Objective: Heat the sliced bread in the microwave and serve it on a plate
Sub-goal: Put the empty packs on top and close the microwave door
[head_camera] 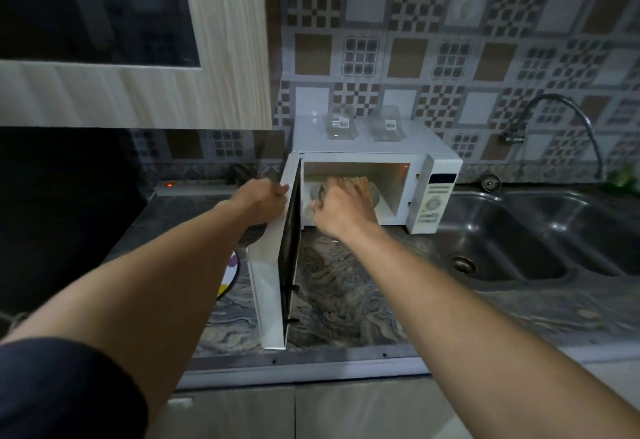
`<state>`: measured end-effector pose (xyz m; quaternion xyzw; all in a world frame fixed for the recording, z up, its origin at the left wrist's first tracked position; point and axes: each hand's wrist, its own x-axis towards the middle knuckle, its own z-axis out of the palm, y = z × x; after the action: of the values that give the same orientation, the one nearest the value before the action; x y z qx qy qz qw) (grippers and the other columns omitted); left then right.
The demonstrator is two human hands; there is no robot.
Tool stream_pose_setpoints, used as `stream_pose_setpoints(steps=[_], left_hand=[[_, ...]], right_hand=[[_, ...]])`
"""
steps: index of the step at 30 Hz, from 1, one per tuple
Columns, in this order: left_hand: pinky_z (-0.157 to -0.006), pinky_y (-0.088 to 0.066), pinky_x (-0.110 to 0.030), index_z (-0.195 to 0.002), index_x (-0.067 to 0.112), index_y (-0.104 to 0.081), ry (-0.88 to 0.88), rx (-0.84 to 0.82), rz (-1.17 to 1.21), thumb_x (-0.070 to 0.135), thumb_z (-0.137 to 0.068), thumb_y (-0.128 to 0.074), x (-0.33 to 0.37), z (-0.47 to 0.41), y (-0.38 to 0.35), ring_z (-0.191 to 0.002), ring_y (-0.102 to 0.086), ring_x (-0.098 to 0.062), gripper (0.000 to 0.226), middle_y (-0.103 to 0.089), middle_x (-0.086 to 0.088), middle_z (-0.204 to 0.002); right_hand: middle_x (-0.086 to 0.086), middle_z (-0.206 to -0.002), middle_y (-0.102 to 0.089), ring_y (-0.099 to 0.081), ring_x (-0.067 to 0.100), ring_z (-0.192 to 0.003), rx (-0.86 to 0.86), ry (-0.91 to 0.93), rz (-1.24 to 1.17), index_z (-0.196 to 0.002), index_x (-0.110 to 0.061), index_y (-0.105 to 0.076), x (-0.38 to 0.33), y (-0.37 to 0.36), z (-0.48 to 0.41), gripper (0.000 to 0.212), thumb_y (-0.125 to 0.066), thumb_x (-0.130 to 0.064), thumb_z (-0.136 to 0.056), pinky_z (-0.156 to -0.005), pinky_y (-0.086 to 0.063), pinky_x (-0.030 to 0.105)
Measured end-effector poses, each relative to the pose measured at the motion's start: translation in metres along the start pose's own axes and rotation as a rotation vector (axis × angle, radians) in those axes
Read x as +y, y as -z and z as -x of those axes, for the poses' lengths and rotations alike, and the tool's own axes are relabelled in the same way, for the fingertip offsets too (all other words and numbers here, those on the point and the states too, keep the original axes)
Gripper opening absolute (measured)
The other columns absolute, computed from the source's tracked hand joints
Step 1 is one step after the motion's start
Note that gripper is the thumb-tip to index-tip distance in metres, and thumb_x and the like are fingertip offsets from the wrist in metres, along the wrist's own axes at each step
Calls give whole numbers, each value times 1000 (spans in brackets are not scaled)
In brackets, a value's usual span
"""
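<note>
Sliced bread (351,180): a row of light brown slices inside the open microwave, lying on the glass dish at the middle of the cavity; only the far ends show above the knuckles.
Right hand (341,208): reached into the cavity, back of the hand up, fingers bent down over the near end of the slices. The hand hides the contact, so I cannot tell whether it grips the bread or only rests on it.
Glass dish (316,192): on the cavity floor, its left rim showing beside the right thumb.
Microwave (434,203): white, on the counter against the tiled wall, cavity lit, control panel on its right side.
Door (273,286): swung wide open to the left, edge-on to the camera, dark window on its inner face.
Left hand (265,198): fingers curled over the top edge of the door, gripping it.
Clear containers (341,123): two, side by side on top of the microwave, each with a small label.
Plate (231,272): white with coloured spots, on the counter left of the door, mostly hidden behind the left forearm.
Counter (346,293): dark marbled stone.
Sink (519,230): steel double basin just right of the microwave.
Tap (561,106): curved, mounted on the wall above the sink.
Wall cupboard (138,92): pale wood grain, upper left.
</note>
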<state>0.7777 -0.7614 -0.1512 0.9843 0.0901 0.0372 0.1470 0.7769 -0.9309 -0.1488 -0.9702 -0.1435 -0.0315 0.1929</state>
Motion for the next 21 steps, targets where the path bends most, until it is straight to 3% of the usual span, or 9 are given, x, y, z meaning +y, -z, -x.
stream_pose_setpoints(steps=[5,10,17,21], left_hand=[[-101,-43,-40,-134,14,-56,-134,-46,-94,35,-105,-36,7,1,0,-124,-54,-36,41,-58,-18,-136],[-101,-45,-43,-131,16,-58,-254,-61,-139,47,-101,-36,9,-12,-11,-122,-54,-35,49,-59,-14,-135],[-94,-46,-43,-126,10,-56,-369,-39,-139,43,-103,-33,23,-22,-24,-117,-56,-37,46,-57,-17,-129],[-110,-35,-52,-142,10,-42,-394,-42,-72,43,-104,-29,37,-30,-42,-140,-37,-35,52,-41,-19,-149]], right_hand=[[17,-144,-47,-44,37,-133,-46,-45,-78,-145,-13,-41,-19,-21,25,49,-45,-34,-101,-110,-36,55],[15,-131,-56,-53,36,-120,-89,-120,-136,-131,-7,-51,-23,-37,36,40,-43,-23,-95,-102,-43,53],[15,-159,-28,-26,36,-144,-97,-129,60,-156,-3,-16,-5,-29,43,69,-44,-18,-95,-115,-25,59],[15,-165,-15,-10,33,-152,-58,-119,204,-158,-4,-8,26,-22,36,65,-36,-19,-101,-119,-11,61]])
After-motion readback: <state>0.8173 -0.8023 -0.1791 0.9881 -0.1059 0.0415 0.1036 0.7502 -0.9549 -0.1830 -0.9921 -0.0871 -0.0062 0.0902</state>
